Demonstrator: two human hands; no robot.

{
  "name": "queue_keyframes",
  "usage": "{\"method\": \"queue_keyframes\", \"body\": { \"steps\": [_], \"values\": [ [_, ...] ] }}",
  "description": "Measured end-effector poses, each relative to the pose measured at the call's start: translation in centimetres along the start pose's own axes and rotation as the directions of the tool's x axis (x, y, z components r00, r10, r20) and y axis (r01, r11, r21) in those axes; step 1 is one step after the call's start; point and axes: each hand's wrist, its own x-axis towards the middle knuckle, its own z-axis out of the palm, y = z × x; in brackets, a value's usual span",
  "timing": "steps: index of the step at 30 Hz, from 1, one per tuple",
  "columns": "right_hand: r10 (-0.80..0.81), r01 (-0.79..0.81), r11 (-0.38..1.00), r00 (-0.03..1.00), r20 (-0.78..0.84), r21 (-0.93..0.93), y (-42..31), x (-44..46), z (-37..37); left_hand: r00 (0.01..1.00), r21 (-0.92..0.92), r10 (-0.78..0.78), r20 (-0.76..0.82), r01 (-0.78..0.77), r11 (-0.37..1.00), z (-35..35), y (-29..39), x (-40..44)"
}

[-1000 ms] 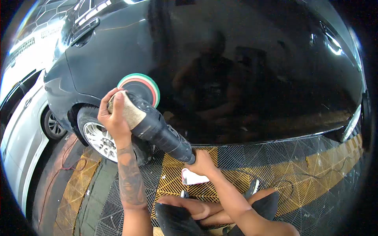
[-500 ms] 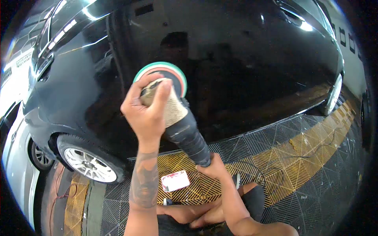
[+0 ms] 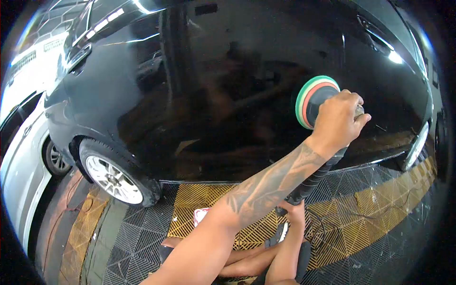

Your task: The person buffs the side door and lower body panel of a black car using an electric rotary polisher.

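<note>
Head view: the polisher (image 3: 311,183) is at the black car's side, its round pad (image 3: 301,102) apparently against the glossy door panel (image 3: 228,104). Your left hand (image 3: 336,119) is closed over its head, likely to steady the pad and press it evenly; the fingers wrap the far side and the thumb juts outward. Your right hand (image 3: 294,209) holds the rear end of the barrel, probably for control from low down; its fingers are partly hidden, so you cannot tell how tightly they close. Having 2 holds well apart should curb twisting.

The pad shows 3 coloured bands, green, cream and salmon, around a smooth dark backing plate. The barrel looks ridged and wrapped in black. The door is mirror-like, with soft reflections.

Farther out, a white spoked wheel (image 3: 114,178) sits in a rounded black tyre. Below, ribbed plastic floor tiles (image 3: 342,232) form yellow and dark grids, with a thin cable to the right and a red-edged white item (image 3: 201,216) partly behind your forearm. A white car (image 3: 23,164) stands at the left.
</note>
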Motion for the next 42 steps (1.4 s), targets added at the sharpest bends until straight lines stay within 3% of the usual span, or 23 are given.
{"method": "queue_keyframes", "body": {
  "steps": [5, 7, 10, 13, 14, 15, 17, 21, 23, 24, 27, 35, 39, 40, 42],
  "values": [
    [-0.025, 0.025, 1.000, 0.998, 0.066, 0.000, -0.8, -0.3, 3.2, 0.995, 0.061, 0.037, -0.088, -0.032, 0.998, -6.0, -0.2, 0.7],
    [-0.088, 0.108, 0.975, 0.991, 0.104, -0.195, -0.6, -0.1, 4.3, 0.990, 0.074, 0.022, -0.137, -0.012, 0.997, -10.1, 0.0, 0.5],
    [-0.075, 0.134, 0.950, 0.975, 0.209, -0.283, -1.6, -0.1, 6.9, 0.958, 0.239, 0.152, -0.245, -0.093, 0.967, -16.6, 0.2, 0.3],
    [-0.074, 0.178, 0.913, 0.957, 0.281, -0.366, 0.1, 0.7, 9.1, 0.949, 0.127, -0.005, -0.314, 0.047, 0.991, -22.3, -0.5, -0.9],
    [-0.096, 0.205, 0.870, 0.963, 0.252, -0.449, 1.1, 0.9, 9.8, 0.946, 0.234, 0.072, -0.315, 0.003, 0.972, -24.6, -0.5, -1.3],
    [-0.123, 0.227, 0.818, 0.967, 0.224, -0.528, 1.1, 0.7, 11.0, 0.944, 0.127, -0.019, -0.331, 0.064, 0.990, -26.3, -0.4, -1.9],
    [-0.148, 0.277, 0.787, 0.952, 0.267, -0.552, -0.5, -0.2, 13.5, 0.920, 0.082, -0.085, -0.382, 0.125, 0.989, -29.6, 0.4, -3.2],
    [-0.190, 0.418, 0.673, 0.895, 0.403, -0.611, -3.9, -1.8, 18.3, 0.846, 0.084, -0.107, -0.522, 0.176, 0.981, -35.7, 0.7, -6.2],
    [-0.069, 0.397, 0.698, 0.866, 0.495, -0.596, -3.9, -1.6, 19.8, 0.816, 0.131, -0.098, -0.570, 0.208, 0.969, -38.3, 0.6, -7.8],
    [-0.117, 0.477, 0.611, 0.844, 0.524, -0.632, -3.0, -1.2, 20.2, 0.794, 0.125, -0.104, -0.599, 0.221, 0.967, -39.5, 0.5, -8.5],
    [-0.079, 0.509, 0.618, 0.799, 0.597, -0.599, -2.1, -0.9, 21.5, 0.737, 0.153, -0.117, -0.666, 0.289, 0.945, -42.3, 0.4, -10.6],
    [-0.010, 0.592, 0.534, 0.719, 0.695, -0.604, -1.5, -1.5, 23.9, 0.588, 0.019, -0.188, -0.787, 0.328, 0.944, -47.2, -0.5, -15.3],
    [-0.012, 0.553, 0.538, 0.759, 0.651, -0.635, -0.6, -1.3, 23.6, 0.641, -0.016, -0.207, -0.739, 0.291, 0.957, -45.8, -0.1, -13.4],
    [-0.020, 0.526, 0.597, 0.765, 0.644, -0.606, -0.6, -1.3, 23.2, 0.654, -0.032, -0.220, -0.723, 0.287, 0.957, -45.0, 0.0, -12.5],
    [-0.083, 0.500, 0.612, 0.812, 0.578, -0.613, 0.3, -1.6, 22.2, 0.742, 0.086, -0.190, -0.643, 0.316, 0.945, -42.9, 0.4, -10.7]
  ]
}}
